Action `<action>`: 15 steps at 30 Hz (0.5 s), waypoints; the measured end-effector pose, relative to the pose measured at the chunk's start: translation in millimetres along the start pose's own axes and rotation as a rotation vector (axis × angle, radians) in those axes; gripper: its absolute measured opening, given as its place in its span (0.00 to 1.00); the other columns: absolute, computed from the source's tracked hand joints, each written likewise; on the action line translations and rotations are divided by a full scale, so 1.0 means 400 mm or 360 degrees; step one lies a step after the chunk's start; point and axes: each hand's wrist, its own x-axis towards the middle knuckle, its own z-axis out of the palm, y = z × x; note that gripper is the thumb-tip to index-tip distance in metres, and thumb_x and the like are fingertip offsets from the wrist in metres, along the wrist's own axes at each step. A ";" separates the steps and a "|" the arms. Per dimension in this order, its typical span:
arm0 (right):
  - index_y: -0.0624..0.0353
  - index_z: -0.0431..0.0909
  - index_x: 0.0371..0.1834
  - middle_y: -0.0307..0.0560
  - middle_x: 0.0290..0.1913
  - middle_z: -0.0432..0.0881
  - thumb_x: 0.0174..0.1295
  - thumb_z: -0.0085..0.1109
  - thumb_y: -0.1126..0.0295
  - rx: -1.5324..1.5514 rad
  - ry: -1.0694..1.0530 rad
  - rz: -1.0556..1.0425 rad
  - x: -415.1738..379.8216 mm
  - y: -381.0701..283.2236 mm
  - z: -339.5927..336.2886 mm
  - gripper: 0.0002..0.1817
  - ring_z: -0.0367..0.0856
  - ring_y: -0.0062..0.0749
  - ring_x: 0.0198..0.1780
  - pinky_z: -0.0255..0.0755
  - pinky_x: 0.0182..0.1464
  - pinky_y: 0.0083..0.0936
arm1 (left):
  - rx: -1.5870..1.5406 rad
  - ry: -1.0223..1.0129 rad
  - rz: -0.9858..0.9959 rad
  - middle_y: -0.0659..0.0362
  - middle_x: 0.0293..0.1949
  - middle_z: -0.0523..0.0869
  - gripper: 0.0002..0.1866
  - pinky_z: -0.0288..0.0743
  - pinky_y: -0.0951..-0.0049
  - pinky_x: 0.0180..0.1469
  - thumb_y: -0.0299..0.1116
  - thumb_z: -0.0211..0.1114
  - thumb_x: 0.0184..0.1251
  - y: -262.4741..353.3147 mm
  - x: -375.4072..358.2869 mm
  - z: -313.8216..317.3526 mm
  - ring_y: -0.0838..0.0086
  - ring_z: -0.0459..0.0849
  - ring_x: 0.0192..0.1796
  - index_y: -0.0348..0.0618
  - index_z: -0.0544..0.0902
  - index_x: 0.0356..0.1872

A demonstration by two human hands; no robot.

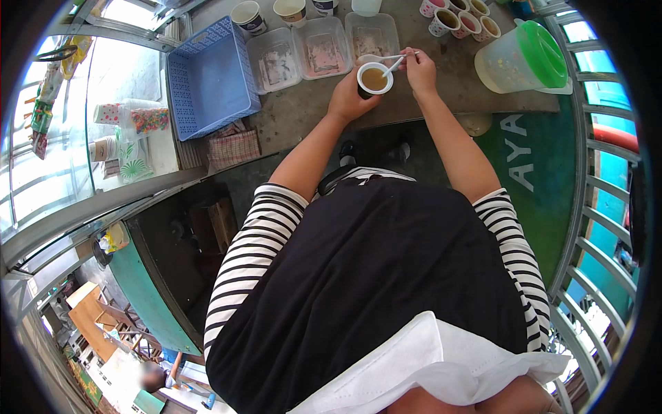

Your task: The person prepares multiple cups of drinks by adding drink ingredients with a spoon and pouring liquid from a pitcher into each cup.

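A paper cup (374, 80) with a white rim and dark side holds brown liquid. My left hand (349, 99) is wrapped round it, just over the near edge of the counter. My right hand (420, 72) is beside the cup, fingers pinched on the handle of a translucent plastic spoon (376, 59), whose bowl points left beyond the cup's far rim. A white spoon (393, 67) slants down into the liquid, its upper end close to my right fingers. Beyond my hands lie clear plastic tubs (323, 48) with pinkish and white residue inside.
A blue plastic basket (215, 76) stands left of the tubs, with paper cups (248, 17) behind them. Several filled cups (466, 26) stand at back right, near a green-lidded pitcher (522, 58). Metal bars (607, 186) line the right. A person (162, 376) is at lower left.
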 end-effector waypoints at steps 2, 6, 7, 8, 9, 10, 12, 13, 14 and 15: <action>0.64 0.82 0.38 0.43 0.29 0.85 0.73 0.51 0.65 0.0178 -0.0052 0.0105 0.001 0.009 0.003 0.14 0.81 0.23 0.26 0.76 0.33 0.21 | 0.0020 0.0003 0.0003 0.46 0.49 0.84 0.33 0.76 0.60 0.54 0.41 0.75 0.47 0.001 0.000 0.001 0.51 0.83 0.53 0.42 0.75 0.55; 0.62 0.80 0.41 0.43 0.30 0.86 0.74 0.50 0.64 0.0376 0.0061 0.0363 0.001 -0.008 -0.012 0.13 0.80 0.21 0.26 0.70 0.29 0.18 | 0.0037 0.0005 0.0003 0.46 0.49 0.84 0.32 0.76 0.60 0.54 0.41 0.75 0.47 0.003 -0.002 -0.001 0.52 0.83 0.53 0.42 0.76 0.55; 0.61 0.80 0.41 0.43 0.31 0.86 0.74 0.49 0.63 0.0401 0.0093 0.0390 0.004 -0.014 -0.021 0.13 0.80 0.20 0.27 0.68 0.28 0.16 | 0.0037 0.0008 0.0006 0.46 0.49 0.84 0.32 0.76 0.60 0.54 0.41 0.75 0.47 0.005 -0.002 -0.001 0.52 0.83 0.53 0.42 0.76 0.55; 0.61 0.80 0.41 0.43 0.31 0.86 0.74 0.49 0.63 0.0402 0.0091 0.0386 0.009 -0.020 -0.030 0.13 0.80 0.20 0.27 0.68 0.28 0.16 | 0.0037 0.0000 -0.0020 0.47 0.49 0.84 0.32 0.76 0.60 0.54 0.41 0.75 0.47 0.007 -0.003 -0.002 0.52 0.83 0.53 0.42 0.76 0.55; 0.60 0.80 0.41 0.42 0.31 0.86 0.75 0.49 0.62 0.0477 0.0099 0.0364 0.015 -0.027 -0.039 0.13 0.80 0.19 0.27 0.66 0.28 0.16 | 0.0037 -0.0008 -0.0046 0.47 0.49 0.84 0.32 0.76 0.60 0.54 0.42 0.75 0.47 0.009 -0.004 -0.003 0.52 0.83 0.53 0.42 0.76 0.55; 0.60 0.79 0.41 0.42 0.32 0.86 0.75 0.49 0.62 0.0552 0.0108 0.0342 0.020 -0.033 -0.048 0.14 0.79 0.19 0.27 0.64 0.27 0.15 | 0.0040 -0.0005 -0.0044 0.47 0.49 0.84 0.32 0.76 0.60 0.54 0.42 0.75 0.47 0.011 -0.004 -0.004 0.52 0.83 0.53 0.42 0.76 0.55; 0.59 0.79 0.41 0.41 0.32 0.86 0.75 0.50 0.61 0.0654 0.0069 0.0336 0.023 -0.055 -0.070 0.13 0.79 0.18 0.28 0.65 0.29 0.15 | 0.0025 -0.0015 -0.0065 0.48 0.50 0.85 0.32 0.76 0.63 0.56 0.41 0.75 0.49 0.009 -0.004 -0.004 0.55 0.84 0.54 0.41 0.76 0.57; 0.59 0.79 0.42 0.41 0.33 0.86 0.75 0.50 0.61 0.0753 0.0034 0.0333 0.022 -0.065 -0.078 0.13 0.78 0.18 0.29 0.66 0.30 0.15 | 0.0026 -0.0016 -0.0063 0.48 0.50 0.85 0.32 0.76 0.63 0.56 0.41 0.75 0.49 0.008 -0.003 -0.005 0.55 0.84 0.54 0.41 0.76 0.57; 0.59 0.79 0.42 0.41 0.33 0.86 0.75 0.50 0.61 0.0755 0.0037 0.0333 0.018 -0.076 -0.084 0.13 0.78 0.18 0.29 0.66 0.30 0.15 | 0.0025 -0.0019 -0.0051 0.49 0.50 0.85 0.32 0.76 0.63 0.56 0.41 0.75 0.49 0.007 -0.003 -0.005 0.55 0.84 0.54 0.41 0.76 0.57; 0.59 0.79 0.42 0.40 0.32 0.85 0.75 0.50 0.61 0.0833 -0.0004 0.0353 0.014 -0.086 -0.091 0.13 0.78 0.17 0.30 0.66 0.31 0.15 | 0.0021 -0.0023 -0.0039 0.49 0.50 0.85 0.33 0.76 0.63 0.55 0.41 0.75 0.49 0.006 -0.003 -0.004 0.56 0.84 0.53 0.41 0.76 0.57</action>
